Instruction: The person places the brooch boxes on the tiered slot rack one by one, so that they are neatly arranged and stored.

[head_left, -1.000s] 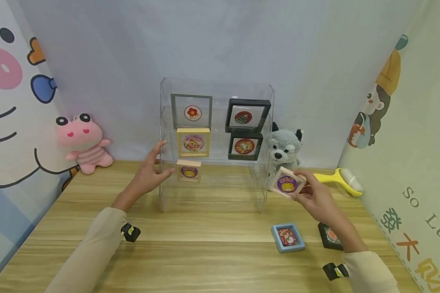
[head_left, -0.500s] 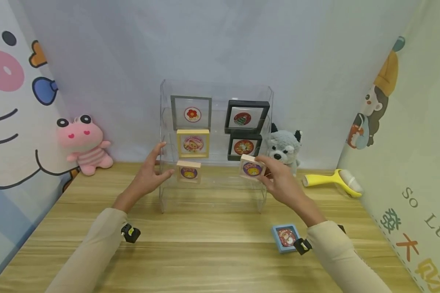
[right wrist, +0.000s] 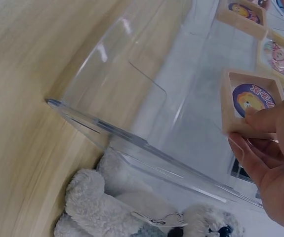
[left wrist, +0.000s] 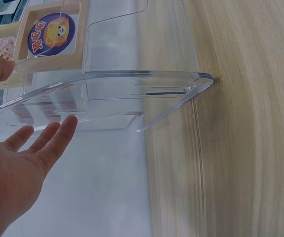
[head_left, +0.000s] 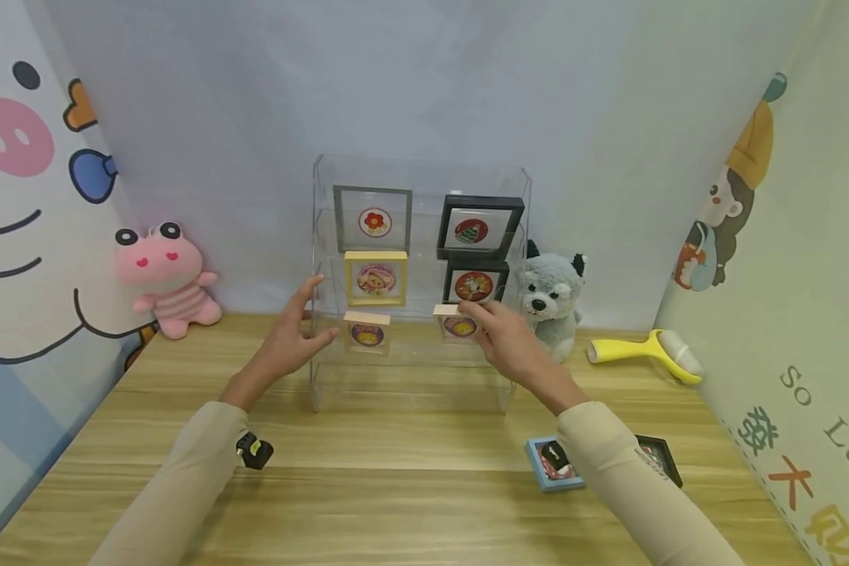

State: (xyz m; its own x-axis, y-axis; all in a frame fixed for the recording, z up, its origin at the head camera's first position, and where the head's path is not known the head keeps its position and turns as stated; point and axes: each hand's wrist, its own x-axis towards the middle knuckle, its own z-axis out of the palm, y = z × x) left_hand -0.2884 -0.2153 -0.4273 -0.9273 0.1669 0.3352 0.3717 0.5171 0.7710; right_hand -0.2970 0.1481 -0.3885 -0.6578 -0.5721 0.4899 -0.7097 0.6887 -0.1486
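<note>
My right hand [head_left: 512,346] pinches a small pale wooden display frame [head_left: 454,326] with a purple round bear picture, at the lower right of a clear acrylic display stand [head_left: 317,387]. In the right wrist view, the thumb lies over the front of this frame [right wrist: 253,94] and the fingers are behind it. My left hand [head_left: 286,338] is at the stand's left side with its fingers extended. Near its thumb, a matching pale frame [head_left: 367,334] sits on the lower tier. Higher up stand a grey frame [head_left: 373,222], a yellow frame [head_left: 376,279] and two black frames [head_left: 479,228].
On the table's right lie a blue frame [head_left: 543,475] and another black frame [head_left: 668,460], both partly covered by my right arm. A grey plush dog [head_left: 553,295], a yellow-handled roller [head_left: 630,348] and a pink plush toy [head_left: 166,279] are along the back.
My right hand has carried the pale frame leftward from beside the plush dog to the front of the stand's lower tier. The left hand has stayed by the stand's left side.
</note>
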